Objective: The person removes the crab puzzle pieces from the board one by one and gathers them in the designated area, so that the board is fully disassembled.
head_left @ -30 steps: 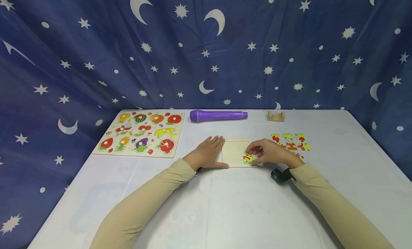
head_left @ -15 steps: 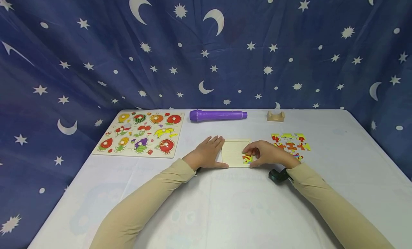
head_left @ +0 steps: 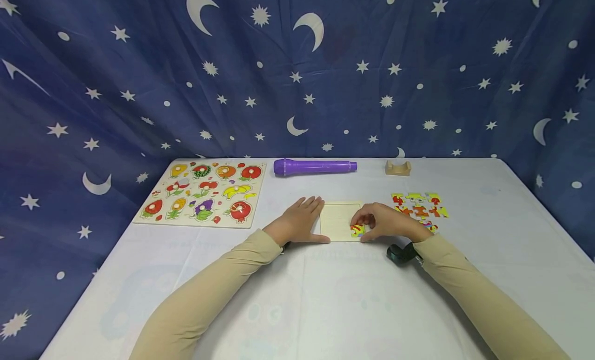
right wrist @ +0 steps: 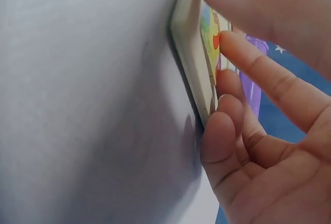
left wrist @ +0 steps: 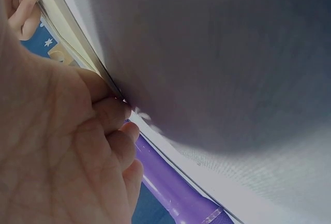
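Observation:
A shallow, pale wooden puzzle tray (head_left: 335, 220) lies flat on the white table in the head view. My left hand (head_left: 299, 223) rests along its left edge, fingers extended and thumb at the near left corner. A yellow and red puzzle piece (head_left: 357, 231) sits in the tray's near right corner. Bent over it, my right hand (head_left: 382, 221) holds this piece between thumb and fingers. In the right wrist view an index fingertip touches the piece (right wrist: 211, 40), while the thumb is at the tray's rim. Several loose puzzle pieces (head_left: 420, 211) lie right of the tray, partly behind the right hand.
A fruit knob puzzle board (head_left: 209, 194) lies at the left. Along the back edge are a purple toy microphone (head_left: 316, 167) and a small wooden block with a notch (head_left: 397, 168). A starry blue cloth (head_left: 297, 91) hangs behind the table.
My right hand has shifted slightly left, its fingertips settling lower over the corner piece. The piece lies a little flatter against the corner. My left hand keeps its place.

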`<state>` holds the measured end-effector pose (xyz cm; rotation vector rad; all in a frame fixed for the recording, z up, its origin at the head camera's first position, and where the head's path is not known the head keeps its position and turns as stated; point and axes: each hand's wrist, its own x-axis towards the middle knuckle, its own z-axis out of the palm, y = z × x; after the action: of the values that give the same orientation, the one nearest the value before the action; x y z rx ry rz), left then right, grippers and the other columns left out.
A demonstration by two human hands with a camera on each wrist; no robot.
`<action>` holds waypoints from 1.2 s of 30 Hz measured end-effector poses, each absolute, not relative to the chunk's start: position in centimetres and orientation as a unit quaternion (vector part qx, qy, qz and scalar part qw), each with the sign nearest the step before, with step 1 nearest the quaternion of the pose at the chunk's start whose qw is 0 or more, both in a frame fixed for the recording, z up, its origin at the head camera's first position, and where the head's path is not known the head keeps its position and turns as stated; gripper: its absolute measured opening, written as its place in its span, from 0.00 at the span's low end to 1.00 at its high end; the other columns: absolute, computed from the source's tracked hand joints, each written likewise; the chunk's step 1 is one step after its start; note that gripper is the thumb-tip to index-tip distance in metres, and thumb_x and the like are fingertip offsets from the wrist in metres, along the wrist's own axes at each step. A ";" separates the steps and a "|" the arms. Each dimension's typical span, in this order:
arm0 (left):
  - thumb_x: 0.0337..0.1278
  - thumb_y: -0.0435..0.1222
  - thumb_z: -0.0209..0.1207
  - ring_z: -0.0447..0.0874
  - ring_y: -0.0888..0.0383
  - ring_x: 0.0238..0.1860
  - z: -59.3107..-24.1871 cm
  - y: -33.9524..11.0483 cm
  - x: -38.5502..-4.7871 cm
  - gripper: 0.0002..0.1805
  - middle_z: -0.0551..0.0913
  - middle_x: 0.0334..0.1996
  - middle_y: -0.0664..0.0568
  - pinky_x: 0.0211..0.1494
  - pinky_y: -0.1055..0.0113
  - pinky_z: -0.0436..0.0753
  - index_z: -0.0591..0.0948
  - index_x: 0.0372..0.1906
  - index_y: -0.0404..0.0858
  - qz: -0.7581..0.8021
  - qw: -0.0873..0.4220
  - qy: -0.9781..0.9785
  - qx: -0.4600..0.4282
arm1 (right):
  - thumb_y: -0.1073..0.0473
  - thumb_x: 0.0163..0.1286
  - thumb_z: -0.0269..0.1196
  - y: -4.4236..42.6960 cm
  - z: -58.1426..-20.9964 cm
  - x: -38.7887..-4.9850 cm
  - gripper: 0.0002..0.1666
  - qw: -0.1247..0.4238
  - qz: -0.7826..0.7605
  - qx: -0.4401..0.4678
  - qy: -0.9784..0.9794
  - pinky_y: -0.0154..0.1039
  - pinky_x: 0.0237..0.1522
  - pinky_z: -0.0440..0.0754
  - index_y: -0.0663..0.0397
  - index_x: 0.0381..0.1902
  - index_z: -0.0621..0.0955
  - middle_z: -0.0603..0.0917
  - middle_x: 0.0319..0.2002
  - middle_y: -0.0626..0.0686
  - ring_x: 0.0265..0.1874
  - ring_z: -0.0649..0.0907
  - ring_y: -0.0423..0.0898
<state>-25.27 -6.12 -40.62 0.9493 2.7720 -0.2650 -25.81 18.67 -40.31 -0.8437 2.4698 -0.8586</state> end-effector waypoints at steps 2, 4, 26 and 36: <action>0.53 0.70 0.45 0.49 0.52 0.75 -40.6 -6.1 -25.2 0.55 0.52 0.74 0.45 0.77 0.58 0.51 0.50 0.73 0.35 -0.088 0.099 0.938 0.321 | 0.64 0.49 0.73 18.7 -40.3 -25.9 0.18 0.198 -0.314 -0.300 0.879 0.28 0.30 0.72 0.57 0.41 0.83 0.76 0.33 0.51 0.31 0.71 0.44; 0.53 0.70 0.46 0.49 0.52 0.75 -40.6 -6.1 -25.2 0.55 0.52 0.74 0.45 0.77 0.58 0.51 0.51 0.73 0.35 -0.089 0.098 0.938 0.321 | 0.64 0.49 0.73 18.7 -40.3 -25.9 0.19 0.199 -0.322 -0.299 0.876 0.28 0.30 0.72 0.57 0.41 0.82 0.77 0.33 0.52 0.31 0.71 0.44; 0.52 0.70 0.45 0.48 0.52 0.75 -40.9 -6.1 -25.4 0.55 0.52 0.74 0.45 0.78 0.58 0.50 0.49 0.74 0.35 -0.090 0.102 0.939 0.317 | 0.66 0.51 0.71 18.2 -40.1 -25.9 0.18 0.182 -0.300 -0.316 0.882 0.29 0.29 0.74 0.57 0.43 0.84 0.78 0.31 0.50 0.29 0.72 0.43; 0.52 0.71 0.45 0.48 0.52 0.75 -41.1 -6.1 -25.5 0.56 0.51 0.75 0.45 0.78 0.58 0.50 0.49 0.74 0.35 -0.092 0.104 0.938 0.317 | 0.69 0.52 0.69 18.3 -40.4 -26.1 0.25 0.179 -0.313 -0.312 0.879 0.28 0.28 0.74 0.59 0.50 0.80 0.79 0.32 0.52 0.28 0.73 0.42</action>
<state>-25.53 -6.07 -41.06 0.9346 2.7680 -0.2711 -26.13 18.31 -40.41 -0.8829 2.4841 -0.8862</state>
